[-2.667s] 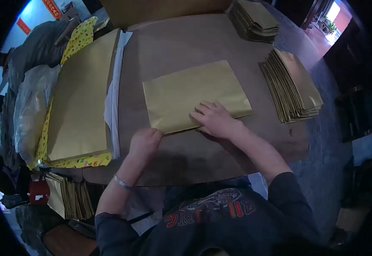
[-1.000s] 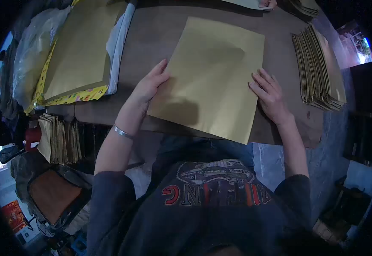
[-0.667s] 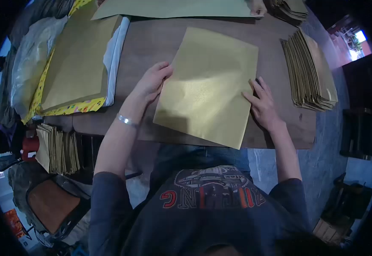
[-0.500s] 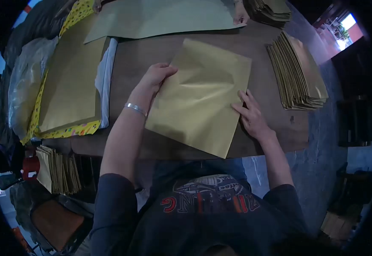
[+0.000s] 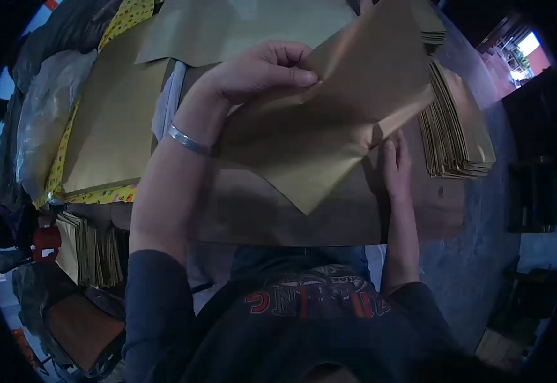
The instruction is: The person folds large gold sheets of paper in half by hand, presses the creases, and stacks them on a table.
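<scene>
A folded piece of brown kraft paper [image 5: 349, 96] is raised and tilted over the brown table [image 5: 329, 226], one corner pointing down toward me. My left hand [image 5: 259, 70], with a silver bracelet at the wrist, pinches its left edge between thumb and fingers. At the lower right edge, my right hand [image 5: 398, 169] holds the paper where it is creased and bent, and some of its fingers are hidden behind it. Just beyond the paper's right side lies a stack of folded brown paper [image 5: 457, 124].
Large brown sheets [image 5: 109, 121] lie on yellow patterned wrapping [image 5: 109, 195] at the left. A pale large sheet [image 5: 227, 32] spans the far side, near another person's hand [image 5: 366, 5]. More folded paper [image 5: 93, 252] stands below left, beside a chair [image 5: 84, 325].
The kraft paper has gone from lying nearly flat to being lifted and tilted up to the right, bending. My left hand has moved right and up with its edge; the right hand shifted slightly right.
</scene>
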`<action>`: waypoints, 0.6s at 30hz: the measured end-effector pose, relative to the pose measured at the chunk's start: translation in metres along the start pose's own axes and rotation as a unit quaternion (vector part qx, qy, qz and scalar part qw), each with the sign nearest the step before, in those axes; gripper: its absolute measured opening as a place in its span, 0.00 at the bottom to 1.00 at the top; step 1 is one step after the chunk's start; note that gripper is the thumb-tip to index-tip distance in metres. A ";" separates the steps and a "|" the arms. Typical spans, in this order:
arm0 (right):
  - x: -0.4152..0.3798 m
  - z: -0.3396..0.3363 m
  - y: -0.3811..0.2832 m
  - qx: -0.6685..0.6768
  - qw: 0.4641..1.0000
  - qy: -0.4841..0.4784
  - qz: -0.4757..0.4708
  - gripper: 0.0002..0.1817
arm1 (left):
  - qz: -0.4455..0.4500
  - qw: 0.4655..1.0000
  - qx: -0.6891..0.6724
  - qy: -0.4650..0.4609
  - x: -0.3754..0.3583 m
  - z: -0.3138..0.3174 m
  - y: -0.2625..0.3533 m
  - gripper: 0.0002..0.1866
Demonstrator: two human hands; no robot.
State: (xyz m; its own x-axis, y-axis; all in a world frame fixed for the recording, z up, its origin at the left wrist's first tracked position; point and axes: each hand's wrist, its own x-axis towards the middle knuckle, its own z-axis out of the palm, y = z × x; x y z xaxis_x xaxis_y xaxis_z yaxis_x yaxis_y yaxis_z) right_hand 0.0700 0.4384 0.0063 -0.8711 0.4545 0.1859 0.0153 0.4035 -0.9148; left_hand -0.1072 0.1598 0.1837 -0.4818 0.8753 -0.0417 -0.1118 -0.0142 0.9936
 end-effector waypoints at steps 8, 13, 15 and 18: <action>0.047 -0.016 -0.089 0.097 0.960 0.126 -0.232 0.13 | 0.206 0.964 0.170 -0.002 -0.030 -0.015 0.069 0.07; 0.053 -0.044 -0.125 -0.030 0.883 0.038 -0.466 0.13 | 0.262 0.924 0.269 0.078 -0.080 -0.017 0.037 0.10; 0.037 -0.052 -0.110 -0.088 0.869 -0.009 -0.488 0.15 | 0.239 0.921 0.257 0.173 -0.101 -0.005 -0.024 0.13; -0.015 -0.048 -0.081 -0.163 0.877 -0.092 -0.443 0.16 | 0.166 0.903 0.361 0.164 -0.133 0.010 -0.099 0.15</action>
State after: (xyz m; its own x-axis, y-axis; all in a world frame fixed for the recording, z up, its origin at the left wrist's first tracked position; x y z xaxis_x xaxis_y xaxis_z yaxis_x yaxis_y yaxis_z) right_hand 0.1055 0.4366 0.0951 -0.6767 -0.2750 0.6830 -0.5929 0.7535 -0.2841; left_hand -0.0229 0.0497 0.0921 -0.6297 0.6883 0.3603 0.6251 0.1735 0.7610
